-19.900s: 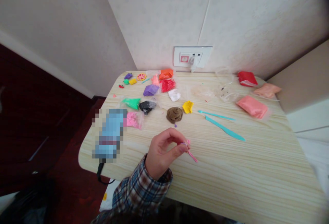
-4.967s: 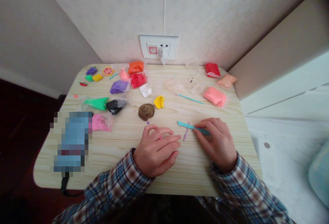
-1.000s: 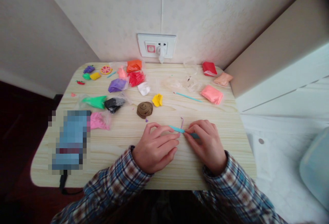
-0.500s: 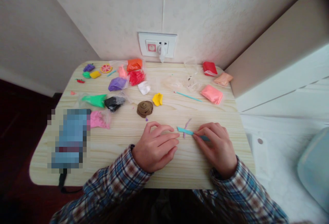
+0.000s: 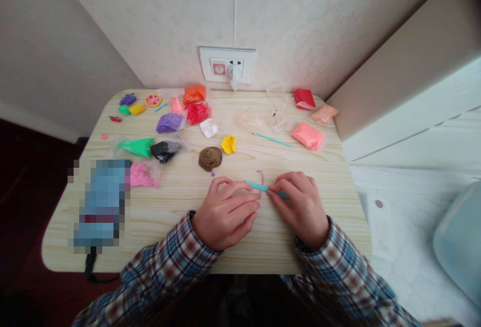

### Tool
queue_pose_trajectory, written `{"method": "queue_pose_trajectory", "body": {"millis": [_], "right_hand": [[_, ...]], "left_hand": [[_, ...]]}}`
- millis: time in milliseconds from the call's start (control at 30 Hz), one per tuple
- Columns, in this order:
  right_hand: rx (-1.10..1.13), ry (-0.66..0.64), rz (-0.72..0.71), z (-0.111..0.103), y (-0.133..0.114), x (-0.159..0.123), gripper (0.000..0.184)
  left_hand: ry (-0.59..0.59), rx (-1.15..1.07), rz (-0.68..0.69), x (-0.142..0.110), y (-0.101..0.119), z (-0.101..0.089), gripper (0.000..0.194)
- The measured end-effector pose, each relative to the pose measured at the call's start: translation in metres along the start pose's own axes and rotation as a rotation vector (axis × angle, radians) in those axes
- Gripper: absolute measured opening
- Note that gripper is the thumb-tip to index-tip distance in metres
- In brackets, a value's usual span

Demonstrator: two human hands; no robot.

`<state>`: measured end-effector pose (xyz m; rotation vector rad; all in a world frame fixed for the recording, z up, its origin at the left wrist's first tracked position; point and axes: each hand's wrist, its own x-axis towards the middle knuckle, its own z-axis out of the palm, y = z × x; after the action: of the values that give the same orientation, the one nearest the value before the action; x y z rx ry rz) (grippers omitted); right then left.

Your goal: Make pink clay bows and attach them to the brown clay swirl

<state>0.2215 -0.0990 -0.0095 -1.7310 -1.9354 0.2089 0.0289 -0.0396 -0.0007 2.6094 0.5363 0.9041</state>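
My right hand [image 5: 300, 207] pinches a light-blue flat clay tool [image 5: 257, 186] by its middle, with the tool's rear end showing under the palm. The blade points left and lies across a thin purple strip of clay [image 5: 262, 177], whose upper end curls to the left. My left hand [image 5: 227, 212] rests palm down on the table, fingers stretched out and a little apart. Its fingertips come close to the blade and the strip; whether they touch is hard to tell. Beyond my left hand sit a coiled brown clay piece [image 5: 210, 158] and a yellow clay lump [image 5: 229, 144].
Bags of coloured clay, such as green [image 5: 137, 147], black [image 5: 165, 150] and purple [image 5: 170, 122], crowd the left. A blurred-out device [image 5: 103, 202] with a cable lies front left. A thin blue stick [image 5: 274, 140] and a salmon clay bag [image 5: 308, 135] are at right. Behind is a wall socket [image 5: 227, 65].
My right hand has moved left with the clay tool, and its blade now reaches my left fingertips. The purple strip has shifted left and its upper end has curled over.
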Motion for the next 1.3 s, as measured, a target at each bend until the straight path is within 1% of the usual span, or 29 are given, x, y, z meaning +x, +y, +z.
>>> {"method": "queue_pose_trajectory", "body": {"millis": [300, 433, 667, 833, 933, 1100, 1300], "right_hand": [[-0.033, -0.004, 0.032, -0.014, 0.015, -0.019, 0.008], [-0.028, -0.007, 0.039, -0.017, 0.018, -0.023, 0.008], [-0.027, 0.002, 0.002, -0.009, 0.008, -0.013, 0.007], [-0.034, 0.016, 0.002, -0.001, 0.0, -0.005, 0.006], [-0.029, 0.038, 0.003, -0.001, 0.002, -0.006, 0.004], [-0.011, 0.08, 0.011, -0.007, 0.007, -0.015, 0.003], [-0.001, 0.039, -0.012, -0.005, 0.001, -0.016, 0.002]], "left_hand": [[0.014, -0.016, -0.003, 0.0, 0.0, -0.001, 0.013], [0.016, -0.017, -0.006, -0.001, 0.0, 0.0, 0.014], [0.004, -0.02, -0.004, 0.0, -0.001, -0.001, 0.013], [-0.007, -0.012, -0.005, -0.001, 0.0, -0.001, 0.014], [-0.005, -0.012, -0.002, 0.0, 0.0, -0.001, 0.013], [0.006, -0.024, 0.008, 0.0, -0.001, -0.001, 0.012], [0.01, -0.02, 0.005, 0.0, -0.001, 0.0, 0.011]]}}
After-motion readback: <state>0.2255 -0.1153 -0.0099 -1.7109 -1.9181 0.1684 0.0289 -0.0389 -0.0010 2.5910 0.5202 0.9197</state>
